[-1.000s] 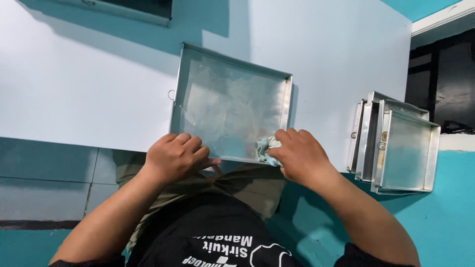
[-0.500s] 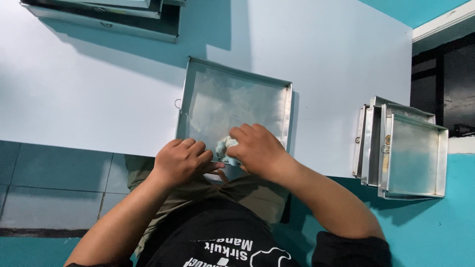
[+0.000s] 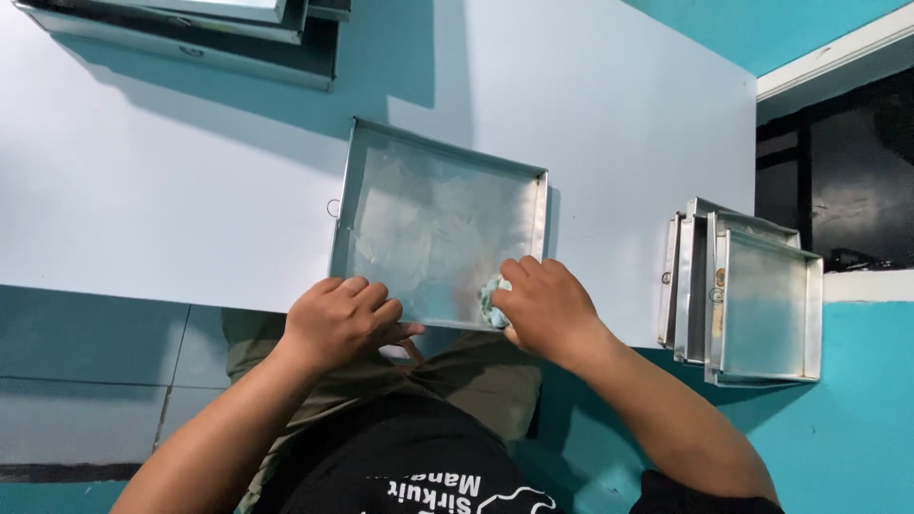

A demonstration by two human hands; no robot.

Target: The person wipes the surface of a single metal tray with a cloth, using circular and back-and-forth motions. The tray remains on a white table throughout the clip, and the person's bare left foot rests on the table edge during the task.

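Head view is showing the left hand (image 3: 341,322) gripping the near rim of the shallow metal tray (image 3: 433,171) at about 7 o'clock, fingers curled over its edge, while the right hand (image 3: 545,306) is pressing a small pale cloth (image 3: 491,293) into the tray's 5 o'clock corner, fingers closed on it. Wiping looks mid-course; going on calls for steadying the rim while sweeping toward the far wall. Stacked trays (image 3: 752,295) are leaning at 3 o'clock on the white table (image 3: 171,190).

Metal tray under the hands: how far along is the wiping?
Done: the metal tray shows smeared streaks across most of its floor. In hand: the right hand presses a pale cloth into the near right corner, while the left hand steadies the near rim. Left: the stacked trays at right lean on edge, and whether they have been wiped cannot be told.
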